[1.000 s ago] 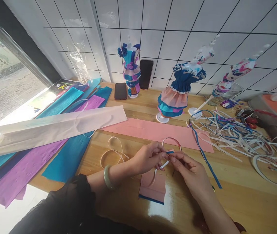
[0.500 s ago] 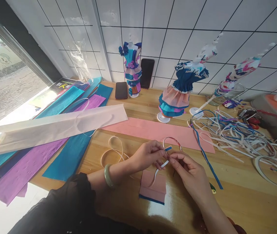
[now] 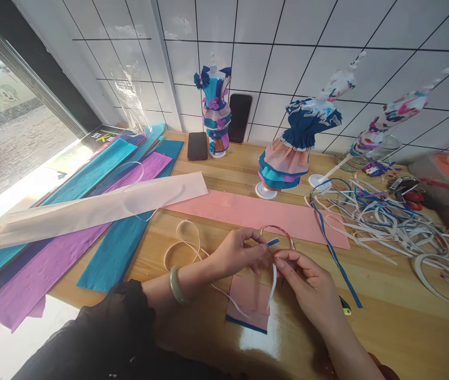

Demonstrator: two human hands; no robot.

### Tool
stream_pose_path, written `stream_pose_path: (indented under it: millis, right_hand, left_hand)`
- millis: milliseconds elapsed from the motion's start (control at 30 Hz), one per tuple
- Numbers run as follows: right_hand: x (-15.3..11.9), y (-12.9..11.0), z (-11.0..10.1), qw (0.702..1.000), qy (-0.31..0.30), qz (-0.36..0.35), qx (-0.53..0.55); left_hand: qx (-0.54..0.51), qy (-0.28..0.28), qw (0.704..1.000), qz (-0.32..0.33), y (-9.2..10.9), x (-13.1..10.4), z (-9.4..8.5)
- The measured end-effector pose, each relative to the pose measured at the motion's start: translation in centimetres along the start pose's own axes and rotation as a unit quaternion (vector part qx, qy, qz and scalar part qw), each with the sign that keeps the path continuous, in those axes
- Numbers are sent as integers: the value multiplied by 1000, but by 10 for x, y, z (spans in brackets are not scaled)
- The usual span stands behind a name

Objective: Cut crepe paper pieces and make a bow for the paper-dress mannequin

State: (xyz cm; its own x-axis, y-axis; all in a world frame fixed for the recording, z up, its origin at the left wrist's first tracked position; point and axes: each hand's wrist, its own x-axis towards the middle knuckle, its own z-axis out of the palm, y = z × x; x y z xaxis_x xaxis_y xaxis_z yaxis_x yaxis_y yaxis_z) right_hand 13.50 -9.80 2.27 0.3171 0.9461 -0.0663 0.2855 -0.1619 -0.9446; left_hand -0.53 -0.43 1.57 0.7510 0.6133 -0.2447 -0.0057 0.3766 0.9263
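My left hand (image 3: 248, 253) is closed in a pinch on a small blue-and-pink paper piece (image 3: 274, 242). Close beside it, the thumb and forefinger of my right hand (image 3: 303, 274) pinch a narrow white strip (image 3: 274, 282) that hangs down from the fingertips. Behind both hands shows part of a thin ring (image 3: 279, 229), perhaps a tape roll; the fingers hide the rest. Below them on the table lies a pink paper piece (image 3: 248, 301) with a blue lower edge. A pale thin strip (image 3: 184, 244) curls on the wood left of my hands.
Long pink paper (image 3: 256, 209) lies beyond my hands. Cream paper (image 3: 101, 208) crosses purple and teal sheets at left. Dressed figures (image 3: 287, 153) and phones (image 3: 197, 146) are by the tiled wall. Tangled strips (image 3: 382, 216) and a tape roll (image 3: 443, 278) lie right.
The white strip, which curved below my left fingers, now hangs straight from my right fingertips. Both hands stay in nearly the same place.
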Motion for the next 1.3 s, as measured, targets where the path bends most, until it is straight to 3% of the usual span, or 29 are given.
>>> stream_pose_path:
  millis: [167, 333, 467, 833, 1300]
  right_hand:
    - [-1, 1, 0, 1000, -9, 14, 5]
    - [-2, 4, 1, 999, 24, 24, 36]
    - [-1, 3, 3, 995, 23, 36, 94]
    - [2, 2, 1, 981, -5, 97, 169]
    - [3, 4, -2, 993, 5, 84, 87]
  left_hand:
    - [127, 37, 990, 56, -5, 0, 3]
    - [352, 77, 914, 187, -7, -1, 2]
    - [439, 69, 865, 233, -6, -3, 0]
    - [463, 48, 826, 317, -6, -3, 0]
    - [475, 23, 828, 296, -6, -3, -1]
